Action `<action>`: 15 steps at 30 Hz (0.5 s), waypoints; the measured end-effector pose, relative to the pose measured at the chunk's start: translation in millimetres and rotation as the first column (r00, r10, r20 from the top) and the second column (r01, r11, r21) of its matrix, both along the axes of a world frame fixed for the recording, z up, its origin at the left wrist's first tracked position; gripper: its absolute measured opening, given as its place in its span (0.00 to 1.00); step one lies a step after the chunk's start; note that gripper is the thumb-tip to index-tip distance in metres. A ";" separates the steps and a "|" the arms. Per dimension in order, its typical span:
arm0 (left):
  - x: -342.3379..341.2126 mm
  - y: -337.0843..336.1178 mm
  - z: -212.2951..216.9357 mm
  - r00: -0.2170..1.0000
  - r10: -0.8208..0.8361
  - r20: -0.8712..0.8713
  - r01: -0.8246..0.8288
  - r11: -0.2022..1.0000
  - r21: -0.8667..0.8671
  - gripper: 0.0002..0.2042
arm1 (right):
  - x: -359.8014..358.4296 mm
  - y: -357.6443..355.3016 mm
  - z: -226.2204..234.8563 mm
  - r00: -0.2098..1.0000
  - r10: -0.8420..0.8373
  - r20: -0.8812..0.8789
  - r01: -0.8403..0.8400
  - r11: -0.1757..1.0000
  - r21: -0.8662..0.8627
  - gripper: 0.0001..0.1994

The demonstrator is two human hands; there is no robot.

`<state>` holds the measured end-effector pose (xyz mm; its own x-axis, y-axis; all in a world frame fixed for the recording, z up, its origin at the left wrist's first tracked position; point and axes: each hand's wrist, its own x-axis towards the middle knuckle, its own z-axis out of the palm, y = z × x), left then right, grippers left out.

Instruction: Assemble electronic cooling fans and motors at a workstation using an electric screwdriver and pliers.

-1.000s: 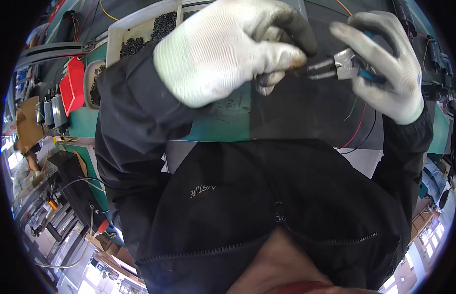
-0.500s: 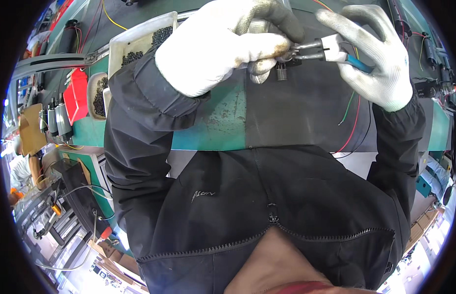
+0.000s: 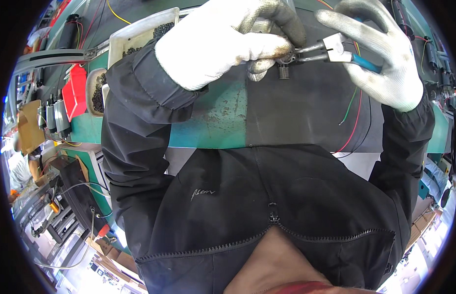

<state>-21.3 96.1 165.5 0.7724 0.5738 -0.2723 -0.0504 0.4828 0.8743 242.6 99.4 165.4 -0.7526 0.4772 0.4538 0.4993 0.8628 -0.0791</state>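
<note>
My left hand (image 3: 228, 44), in a white work glove with greyed fingertips, pinches a small metal part (image 3: 284, 72) whose ribbed, screw-like end points down. The rest of that part is hidden behind my fingers. From the right, the slim jaws of a pair of pliers (image 3: 331, 49) reach up to the part beside my left thumb; I cannot tell whether the tips grip it. My right hand (image 3: 385, 59), also gloved, holds the pliers by their blue and white handles, thumb below and fingers spread above.
Behind my left arm stand a pale tray (image 3: 135, 35) and a smaller tray (image 3: 94, 78) of small black parts. Left of them are a red bin (image 3: 75, 92) and several grey cylinders (image 3: 61, 115). Loose coloured wires (image 3: 354, 110) lie on the dark mat (image 3: 306, 117).
My right hand has shifted slightly right and down with the pliers. The metal part has moved a little to the right, while my left hand stays nearly in place.
</note>
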 end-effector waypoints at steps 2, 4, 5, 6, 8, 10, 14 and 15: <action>-1.5 -0.7 -1.5 1.000 0.002 0.003 -0.002 0.999 -0.036 0.12 | 0.8 2.0 -5.9 1.000 0.008 0.002 -0.008 1.000 -0.013 0.28; -0.4 -0.8 -4.5 1.000 -0.016 0.018 0.017 0.999 -0.047 0.11 | -7.1 -6.0 11.5 0.999 0.024 0.031 -0.022 0.998 -0.051 0.28; 0.6 -0.7 -4.9 0.999 -0.024 0.022 0.025 0.999 -0.047 0.11 | -9.0 -11.7 19.2 0.998 0.036 0.059 -0.030 0.996 -0.088 0.28; 1.6 -0.9 -5.7 0.999 -0.047 0.020 0.047 0.999 -0.002 0.11 | -8.2 -16.4 20.7 0.998 0.028 0.063 -0.022 0.996 -0.090 0.28; 2.6 -2.4 -5.7 0.998 -0.059 0.014 0.059 0.997 0.045 0.11 | -6.8 -17.0 21.6 0.997 -0.009 0.071 0.013 0.998 -0.066 0.28; 2.0 -7.7 -6.5 0.999 0.036 -0.032 -0.033 0.997 0.068 0.11 | -2.5 -8.5 0.9 1.000 -0.001 0.004 0.002 0.999 -0.040 0.27; -0.2 -0.2 -6.9 0.997 -0.072 0.005 0.071 0.993 0.089 0.11 | -3.1 -6.3 11.4 0.995 0.087 -0.042 -0.092 0.982 -0.168 0.28; 2.4 -2.6 0.0 0.997 -0.072 -0.001 0.072 0.994 0.078 0.11 | -1.4 -12.1 13.4 0.997 0.075 -0.036 -0.080 0.984 -0.158 0.28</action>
